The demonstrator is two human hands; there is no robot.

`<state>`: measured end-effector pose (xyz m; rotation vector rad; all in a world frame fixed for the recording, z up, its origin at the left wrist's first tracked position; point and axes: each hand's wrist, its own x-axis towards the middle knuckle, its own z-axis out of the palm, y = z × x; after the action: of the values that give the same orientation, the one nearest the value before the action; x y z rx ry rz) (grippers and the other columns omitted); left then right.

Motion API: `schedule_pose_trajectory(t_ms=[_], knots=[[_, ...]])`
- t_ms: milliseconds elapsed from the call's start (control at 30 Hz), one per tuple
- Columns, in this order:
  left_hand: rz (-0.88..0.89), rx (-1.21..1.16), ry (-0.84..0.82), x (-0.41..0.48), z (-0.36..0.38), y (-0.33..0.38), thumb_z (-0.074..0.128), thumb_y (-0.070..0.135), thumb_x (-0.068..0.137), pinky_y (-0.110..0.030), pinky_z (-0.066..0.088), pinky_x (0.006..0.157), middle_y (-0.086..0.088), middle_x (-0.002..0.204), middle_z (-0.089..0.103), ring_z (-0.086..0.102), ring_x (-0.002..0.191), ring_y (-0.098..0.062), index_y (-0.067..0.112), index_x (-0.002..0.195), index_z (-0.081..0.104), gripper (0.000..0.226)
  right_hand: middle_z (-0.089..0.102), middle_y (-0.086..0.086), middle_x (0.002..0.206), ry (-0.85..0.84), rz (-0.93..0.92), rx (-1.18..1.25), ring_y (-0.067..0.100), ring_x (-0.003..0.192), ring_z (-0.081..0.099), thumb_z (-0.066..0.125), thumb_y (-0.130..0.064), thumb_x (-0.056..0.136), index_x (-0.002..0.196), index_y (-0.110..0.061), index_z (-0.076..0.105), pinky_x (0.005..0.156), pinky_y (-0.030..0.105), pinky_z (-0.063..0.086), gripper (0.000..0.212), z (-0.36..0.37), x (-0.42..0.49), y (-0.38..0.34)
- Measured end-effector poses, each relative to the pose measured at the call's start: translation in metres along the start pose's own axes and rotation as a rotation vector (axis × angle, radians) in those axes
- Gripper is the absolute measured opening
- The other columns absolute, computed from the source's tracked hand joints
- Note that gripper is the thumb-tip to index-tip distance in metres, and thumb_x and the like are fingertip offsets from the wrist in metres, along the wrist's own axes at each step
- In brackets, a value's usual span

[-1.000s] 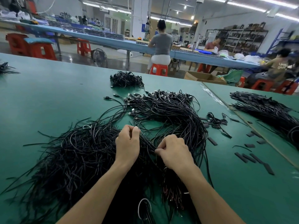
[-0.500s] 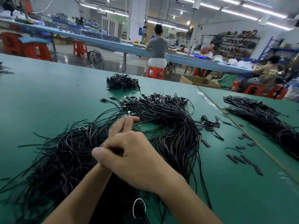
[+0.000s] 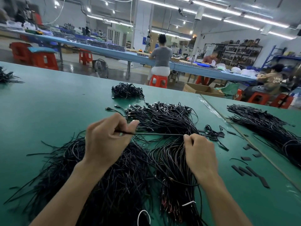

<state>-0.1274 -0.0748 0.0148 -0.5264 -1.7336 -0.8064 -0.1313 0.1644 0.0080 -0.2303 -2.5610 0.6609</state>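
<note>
A single thin black cable [image 3: 160, 134] runs level between my two hands above the green table [image 3: 53, 111]. My left hand [image 3: 105, 141] pinches its left end between thumb and fingers. My right hand [image 3: 199, 154] grips the other end with curled fingers. Under both hands lies a big heap of black cables [image 3: 171, 121], its plug ends fanned out at the far side. To the left of it spreads a pile of loose black strips [image 3: 68, 168].
A small black cable bundle [image 3: 127, 91] sits farther back, another cable heap [image 3: 267, 128] at the right beyond the table seam. Short black sleeve pieces [image 3: 250, 172] lie scattered at right. White ties [image 3: 143, 216] bind the near bundle. People sit at a blue bench behind.
My hands were close together, the right crossed over the left. They have drawn apart, and one cable is now stretched between them, lifted out of the heap.
</note>
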Motion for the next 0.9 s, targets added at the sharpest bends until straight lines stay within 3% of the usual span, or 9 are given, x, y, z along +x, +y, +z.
schedule_pose_trajectory(t_ms=[133, 200, 267, 333, 433, 533, 667, 767, 900], knots=[[-0.082, -0.062, -0.071, 0.002, -0.001, 0.009, 0.075, 0.047, 0.081, -0.01, 0.031, 0.042, 0.019, 0.051, 0.041, 0.034, 0.041, 0.004, 0.019, 0.062, 0.056, 0.039, 0.059, 0.003, 0.071, 0.022, -0.003, -0.013, 0.018, 0.063, 0.054, 0.045, -0.036, 0.104, 0.064, -0.018, 0.05, 0.056, 0.032, 0.038, 0.044, -0.006, 0.006, 0.004], [-0.264, -0.013, -0.269, 0.004, -0.001, 0.004, 0.056, 0.078, 0.078, -0.017, 0.035, 0.043, 0.015, 0.045, 0.042, 0.037, 0.039, -0.002, 0.025, 0.058, 0.051, 0.057, 0.059, 0.001, 0.067, -0.083, 0.016, -0.09, 0.016, 0.062, 0.055, 0.046, -0.036, 0.103, 0.065, -0.015, 0.054, 0.056, 0.031, 0.041, 0.045, -0.007, 0.004, 0.004], [-0.412, 0.152, -0.607, 0.0, 0.0, -0.001, 0.021, 0.095, 0.076, -0.025, 0.05, 0.047, 0.012, 0.045, 0.044, 0.04, 0.037, -0.002, 0.022, 0.055, 0.047, 0.08, 0.065, 0.0, 0.079, -0.253, -0.009, -0.313, 0.017, 0.075, 0.062, 0.048, -0.035, 0.102, 0.077, -0.016, 0.063, 0.071, 0.033, 0.05, 0.035, -0.006, -0.001, 0.0], [-0.454, 0.269, -0.874, -0.01, 0.006, -0.004, 0.009, 0.09, 0.079, -0.029, 0.056, 0.055, 0.011, 0.046, 0.045, 0.045, 0.037, -0.002, 0.02, 0.055, 0.045, 0.083, 0.066, -0.002, 0.116, -0.385, -0.119, -0.432, 0.019, 0.109, 0.06, 0.051, -0.028, 0.098, 0.114, -0.023, 0.066, 0.099, 0.038, 0.047, 0.022, -0.007, -0.01, -0.01], [-0.37, 0.388, -0.944, -0.024, 0.017, -0.006, 0.029, 0.068, 0.096, -0.032, 0.052, 0.065, 0.009, 0.063, 0.051, 0.063, 0.064, -0.015, 0.021, 0.07, 0.049, 0.057, 0.04, -0.017, 0.15, -0.599, -0.35, 0.008, 0.003, 0.143, 0.026, 0.056, -0.024, 0.085, 0.149, -0.039, 0.034, 0.121, 0.032, 0.02, 0.069, -0.006, -0.029, -0.032], [-0.308, 0.336, -0.95, -0.031, 0.022, -0.006, 0.049, 0.045, 0.092, -0.036, 0.05, 0.066, 0.004, 0.075, 0.054, 0.065, 0.079, -0.028, 0.023, 0.091, 0.05, 0.022, 0.04, -0.027, 0.143, -0.65, -0.38, 0.331, -0.018, 0.136, 0.018, 0.054, -0.043, 0.082, 0.149, -0.05, 0.021, 0.117, 0.025, 0.016, 0.074, 0.004, -0.048, -0.055], [-0.263, -0.019, -0.898, -0.031, 0.021, -0.009, 0.057, 0.034, 0.082, -0.035, 0.049, 0.06, 0.006, 0.073, 0.062, 0.059, 0.064, -0.015, 0.024, 0.087, 0.056, 0.011, 0.06, -0.016, 0.121, -0.394, -0.359, 0.347, -0.001, 0.112, 0.053, 0.053, -0.042, 0.099, 0.131, -0.034, 0.056, 0.1, 0.025, 0.044, 0.034, 0.012, -0.048, -0.06], [-0.291, 0.055, -0.857, -0.034, 0.015, -0.024, 0.061, 0.044, 0.093, -0.031, 0.049, 0.057, 0.011, 0.067, 0.057, 0.053, 0.056, -0.006, 0.03, 0.075, 0.048, 0.026, 0.06, -0.012, 0.085, -0.197, -0.343, 0.335, -0.001, 0.08, 0.056, 0.058, -0.042, 0.096, 0.092, -0.026, 0.073, 0.072, 0.01, 0.041, 0.022, 0.006, -0.04, -0.047], [-0.475, -0.089, -0.627, -0.026, 0.011, -0.028, 0.037, 0.064, 0.085, -0.019, 0.04, 0.041, 0.007, 0.055, 0.055, 0.045, 0.038, -0.006, 0.028, 0.07, 0.053, 0.042, 0.055, -0.013, 0.062, 0.02, -0.114, 0.364, 0.003, 0.055, 0.051, 0.057, -0.042, 0.097, 0.084, -0.02, 0.074, 0.053, 0.013, 0.037, 0.03, -0.006, -0.02, -0.018]])
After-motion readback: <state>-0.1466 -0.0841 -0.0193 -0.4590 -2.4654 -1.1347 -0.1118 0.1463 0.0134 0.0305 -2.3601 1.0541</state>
